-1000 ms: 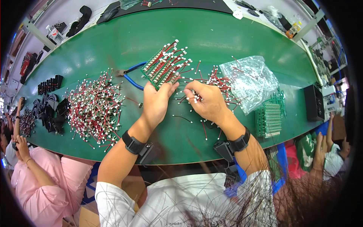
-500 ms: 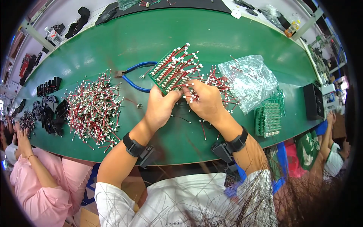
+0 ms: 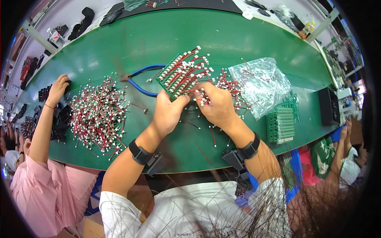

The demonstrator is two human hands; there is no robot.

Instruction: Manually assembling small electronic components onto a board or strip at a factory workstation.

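Note:
My left hand [image 3: 168, 111] grips the near edge of a green circuit board panel [image 3: 171, 84], thumb along its lower corner. Rows of red and black wire leads with white plugs stand out from the panel toward the right. My right hand [image 3: 215, 104] is closed at the panel's right corner, with several wire leads [image 3: 204, 96] and their white plugs showing between its fingers. Under and beyond the right hand lies a loose heap of the same leads [image 3: 230, 85]. Blue-handled pliers [image 3: 139, 81] lie just left of the panel.
A large pile of wire leads [image 3: 99, 115] lies on the green table [image 3: 182, 29] at left. A clear plastic bag [image 3: 260, 85], stacked circuit boards [image 3: 282, 125] and a black box [image 3: 328, 107] are at right. A co-worker's hand [image 3: 58, 89] reaches over black parts at far left.
The co-worker's arm at left has reached up and forward over the black parts. My hands and the panel have barely shifted; the fingers of my right hand have moved slightly.

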